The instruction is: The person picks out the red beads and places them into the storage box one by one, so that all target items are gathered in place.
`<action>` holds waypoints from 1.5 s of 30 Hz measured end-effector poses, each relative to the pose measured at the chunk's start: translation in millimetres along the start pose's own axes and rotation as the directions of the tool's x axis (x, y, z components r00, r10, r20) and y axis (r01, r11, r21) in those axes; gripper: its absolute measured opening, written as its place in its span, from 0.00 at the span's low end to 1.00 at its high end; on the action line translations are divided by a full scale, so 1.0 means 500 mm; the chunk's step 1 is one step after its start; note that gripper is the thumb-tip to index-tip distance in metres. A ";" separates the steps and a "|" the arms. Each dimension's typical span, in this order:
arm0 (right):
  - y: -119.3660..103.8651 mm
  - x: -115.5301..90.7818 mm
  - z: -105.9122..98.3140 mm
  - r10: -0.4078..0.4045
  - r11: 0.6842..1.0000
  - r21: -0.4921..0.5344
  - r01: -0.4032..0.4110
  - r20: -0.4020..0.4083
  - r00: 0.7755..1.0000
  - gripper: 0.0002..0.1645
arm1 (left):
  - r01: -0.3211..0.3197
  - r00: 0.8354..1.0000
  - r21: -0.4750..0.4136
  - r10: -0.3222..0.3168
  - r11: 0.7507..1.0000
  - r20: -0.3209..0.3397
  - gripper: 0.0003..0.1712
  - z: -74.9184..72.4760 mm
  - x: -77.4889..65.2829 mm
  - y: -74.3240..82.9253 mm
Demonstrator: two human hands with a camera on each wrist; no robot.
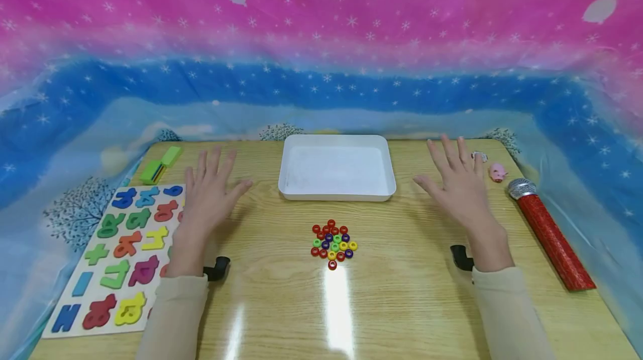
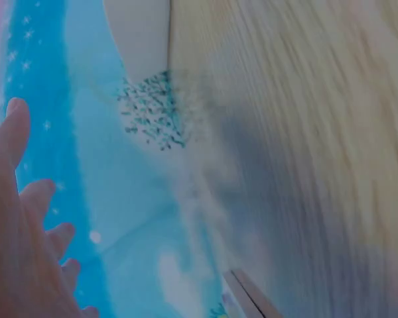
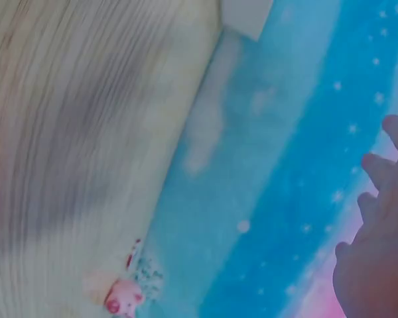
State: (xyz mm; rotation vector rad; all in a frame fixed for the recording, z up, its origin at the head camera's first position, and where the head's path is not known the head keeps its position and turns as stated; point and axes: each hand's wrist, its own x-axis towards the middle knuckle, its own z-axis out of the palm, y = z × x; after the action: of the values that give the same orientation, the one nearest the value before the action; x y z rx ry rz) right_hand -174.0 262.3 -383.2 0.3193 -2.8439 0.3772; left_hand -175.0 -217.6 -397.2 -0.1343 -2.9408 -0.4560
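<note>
Both hands are held out palm down over the table with fingers spread, and neither holds anything. My left hand (image 1: pixel 210 195) hovers near the right edge of a white number board (image 1: pixel 120 259) bearing colourful foam-like numerals. On the other side, my right hand (image 1: pixel 459 190) is up beside a small pink pig figure (image 1: pixel 497 172). Between the hands sits a shallow white tray (image 1: pixel 337 195). In front of it lies a loose cluster of ring-shaped beads (image 1: pixel 335 246) in red, yellow, green and purple. The left wrist view catches the left fingers (image 2: pixel 36 199); the right wrist view, the right fingers (image 3: pixel 378 172).
A red glittery microphone (image 1: pixel 555 240) with a silver head lies along the right side. At the back left is a green block-like item (image 1: pixel 161 166). A small pale item (image 1: pixel 479 156) lies partly behind the right fingers. A patterned cloth (image 1: pixel 321 86) borders the table.
</note>
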 end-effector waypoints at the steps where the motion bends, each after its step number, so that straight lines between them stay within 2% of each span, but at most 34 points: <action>1: -0.005 0.001 0.001 -0.011 1.000 0.010 0.011 0.000 1.000 0.46 | -0.008 1.000 0.000 0.008 1.000 0.002 0.44 0.000 -0.001 0.003; 10: -0.062 0.006 0.017 -0.133 0.990 0.044 0.132 0.020 0.991 0.46 | -0.090 0.996 -0.020 0.090 0.996 0.028 0.45 0.017 0.000 0.048; 17: -0.113 0.003 0.035 -0.217 0.975 0.053 0.214 0.045 0.975 0.45 | -0.172 0.981 -0.033 0.174 0.985 0.085 0.44 0.027 -0.005 0.094; 22: -0.148 -0.007 0.044 -0.284 0.957 0.091 0.276 0.090 0.955 0.42 | -0.266 0.958 -0.038 0.269 0.963 0.099 0.44 0.040 -0.018 0.127; 26: -0.172 -0.016 0.049 -0.315 0.944 0.144 0.296 0.130 0.940 0.39 | -0.329 0.935 -0.059 0.333 0.943 0.124 0.44 0.049 -0.030 0.154; 33: -0.203 -0.033 0.051 -0.352 0.930 0.173 0.325 0.156 0.923 0.32 | -0.423 0.884 -0.080 0.431 0.902 0.181 0.44 0.062 -0.048 0.187; 37: -0.215 -0.037 0.055 -0.357 0.929 0.176 0.325 0.198 0.913 0.30 | -0.458 0.857 -0.126 0.475 0.880 0.202 0.44 0.072 -0.059 0.198; 41: -0.223 -0.040 0.064 -0.359 0.929 0.178 0.323 0.230 0.905 0.28 | -0.477 0.842 -0.149 0.499 0.866 0.205 0.45 0.081 -0.069 0.206; 45: -0.227 -0.040 0.078 -0.358 0.931 0.171 0.323 0.260 0.897 0.27 | -0.491 0.844 -0.113 0.504 0.864 0.184 0.45 0.084 -0.072 0.209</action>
State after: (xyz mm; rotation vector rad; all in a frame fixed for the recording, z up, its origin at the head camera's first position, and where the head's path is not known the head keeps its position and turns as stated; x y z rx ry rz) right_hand -135.8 147.9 -399.7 0.9580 -2.9600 0.4668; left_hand -134.1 -107.6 -412.3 -0.9858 -2.9170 -0.4705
